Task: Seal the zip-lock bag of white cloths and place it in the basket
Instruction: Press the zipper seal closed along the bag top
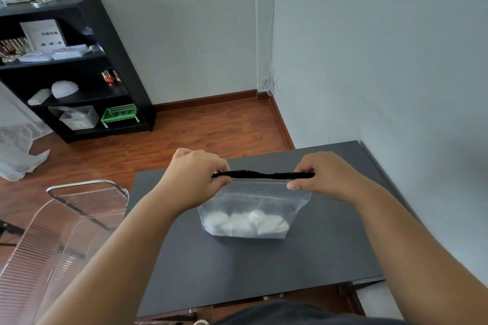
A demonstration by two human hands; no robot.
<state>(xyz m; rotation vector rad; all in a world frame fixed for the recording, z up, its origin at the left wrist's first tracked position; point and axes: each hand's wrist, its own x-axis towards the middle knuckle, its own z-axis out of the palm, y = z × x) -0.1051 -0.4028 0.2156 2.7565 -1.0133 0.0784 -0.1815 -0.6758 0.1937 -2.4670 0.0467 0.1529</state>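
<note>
1. While the zip-lock bag (254, 203) stands upright near the middle of the dark grey table (264, 272), both hands hold its top edge, one at each end.
2. The left hand (196, 179) pinches the left end of the black zip strip (262, 174), thumb on the near side and fingers curled over the far side.
3. The right hand (320, 175) pinches the right end of the same strip, thumb tip pressed on the clear plastic just below it.
4. The strip runs almost level between the two hands, with a slight wave near its middle; whether it is pressed fully shut along its length cannot be told.
5. The white cloths (245, 223) lie bunched at the bottom of the bag, seen through the frosted plastic.
6. A clear ribbed basket (63, 221) with a metal handle sits to the left of the table, just beside its left edge, apart from the bag.
7. A black shelf unit (124, 66) stands against the far wall on the wooden floor (211, 126), holding a small green crate (120, 113) on its lowest shelf.
</note>
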